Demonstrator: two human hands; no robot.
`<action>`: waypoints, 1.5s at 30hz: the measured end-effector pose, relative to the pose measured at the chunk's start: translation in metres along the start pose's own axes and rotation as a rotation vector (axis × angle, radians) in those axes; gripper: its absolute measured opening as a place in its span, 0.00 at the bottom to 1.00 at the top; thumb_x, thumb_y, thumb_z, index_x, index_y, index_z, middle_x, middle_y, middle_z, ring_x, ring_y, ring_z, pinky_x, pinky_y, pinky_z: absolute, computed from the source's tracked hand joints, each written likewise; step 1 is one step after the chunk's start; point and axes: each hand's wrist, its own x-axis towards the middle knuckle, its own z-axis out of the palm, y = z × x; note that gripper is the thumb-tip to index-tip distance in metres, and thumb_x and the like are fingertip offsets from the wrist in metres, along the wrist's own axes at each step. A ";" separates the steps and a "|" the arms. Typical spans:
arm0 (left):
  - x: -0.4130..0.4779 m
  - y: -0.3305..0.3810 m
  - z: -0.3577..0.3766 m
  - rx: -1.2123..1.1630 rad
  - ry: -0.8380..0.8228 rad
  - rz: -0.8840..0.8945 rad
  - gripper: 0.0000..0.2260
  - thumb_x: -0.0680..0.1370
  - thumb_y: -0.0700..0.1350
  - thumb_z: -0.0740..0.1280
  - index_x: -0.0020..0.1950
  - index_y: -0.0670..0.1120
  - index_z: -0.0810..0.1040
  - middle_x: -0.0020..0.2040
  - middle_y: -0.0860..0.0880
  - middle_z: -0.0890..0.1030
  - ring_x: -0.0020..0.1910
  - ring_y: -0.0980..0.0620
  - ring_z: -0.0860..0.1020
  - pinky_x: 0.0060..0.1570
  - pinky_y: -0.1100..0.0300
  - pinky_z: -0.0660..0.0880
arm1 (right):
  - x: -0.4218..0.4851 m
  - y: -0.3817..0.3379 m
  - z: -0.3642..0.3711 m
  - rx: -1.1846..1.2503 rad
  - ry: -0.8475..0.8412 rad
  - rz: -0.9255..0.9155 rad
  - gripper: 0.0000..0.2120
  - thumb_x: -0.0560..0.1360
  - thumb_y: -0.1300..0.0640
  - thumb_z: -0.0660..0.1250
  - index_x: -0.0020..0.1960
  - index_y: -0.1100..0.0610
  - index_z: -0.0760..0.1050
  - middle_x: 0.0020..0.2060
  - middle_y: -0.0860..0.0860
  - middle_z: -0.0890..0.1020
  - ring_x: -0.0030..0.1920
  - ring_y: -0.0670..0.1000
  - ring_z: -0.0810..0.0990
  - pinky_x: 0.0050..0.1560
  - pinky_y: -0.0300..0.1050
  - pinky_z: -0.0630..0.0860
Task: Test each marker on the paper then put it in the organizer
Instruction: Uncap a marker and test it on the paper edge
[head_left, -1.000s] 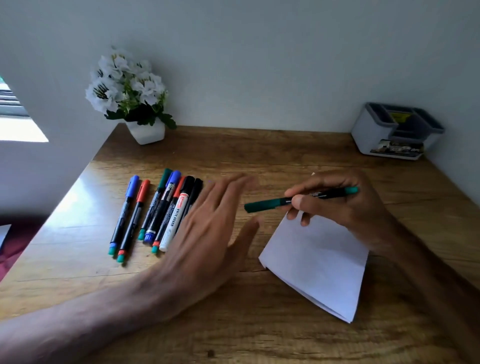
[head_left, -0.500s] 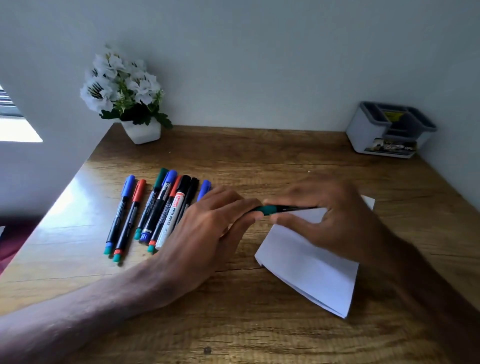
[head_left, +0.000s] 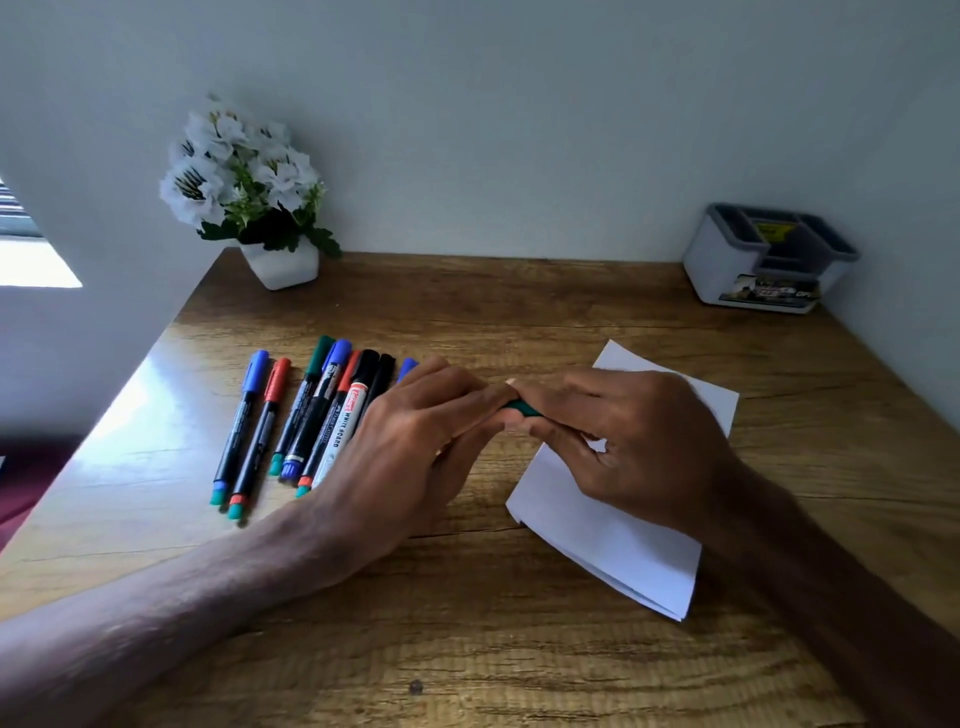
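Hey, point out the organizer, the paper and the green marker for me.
organizer (head_left: 709, 266), head view, on its white front wall.
paper (head_left: 613, 552), head view, on its bare lower part.
green marker (head_left: 522, 408), head view, on the short green stretch left uncovered.

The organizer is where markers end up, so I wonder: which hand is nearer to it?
Right. The right hand grips the green marker over the paper, well short of the organizer; the left hand sits farther left.
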 end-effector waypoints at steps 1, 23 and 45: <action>0.000 0.000 0.000 0.000 0.002 0.003 0.14 0.83 0.45 0.66 0.65 0.41 0.82 0.50 0.47 0.84 0.46 0.50 0.78 0.46 0.58 0.75 | 0.000 0.001 -0.001 -0.026 -0.001 -0.004 0.18 0.80 0.47 0.65 0.65 0.53 0.81 0.43 0.50 0.87 0.35 0.51 0.84 0.28 0.49 0.78; 0.006 0.000 -0.006 0.008 0.007 -0.255 0.14 0.83 0.53 0.65 0.64 0.48 0.80 0.55 0.56 0.82 0.51 0.60 0.79 0.46 0.60 0.80 | 0.003 0.024 -0.030 1.034 0.301 0.542 0.09 0.82 0.68 0.61 0.60 0.65 0.75 0.52 0.59 0.87 0.55 0.58 0.86 0.58 0.50 0.81; 0.005 0.007 -0.005 -0.072 -0.036 -0.219 0.12 0.82 0.50 0.66 0.64 0.47 0.79 0.55 0.56 0.82 0.52 0.64 0.79 0.49 0.67 0.77 | 0.011 0.007 -0.025 1.337 0.369 0.575 0.08 0.79 0.63 0.61 0.58 0.60 0.73 0.56 0.60 0.86 0.60 0.60 0.84 0.54 0.50 0.82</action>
